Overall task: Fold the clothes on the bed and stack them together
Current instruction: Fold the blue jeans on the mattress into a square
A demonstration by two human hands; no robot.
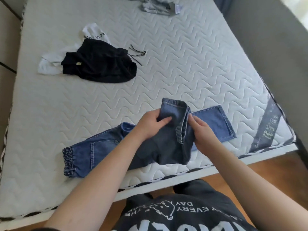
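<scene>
Two hands, left (150,125) and right (204,135), hold one jeans (103,147); three garments beyond.

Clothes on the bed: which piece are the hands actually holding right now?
The blue jeans at the near edge: left hand and right hand both grip one raised leg. The black garment, white garment and grey garment lie untouched farther back.

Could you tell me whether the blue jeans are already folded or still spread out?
Partly folded: both hands lift one leg end of the jeans while the other leg lies flat on the mattress.
</scene>
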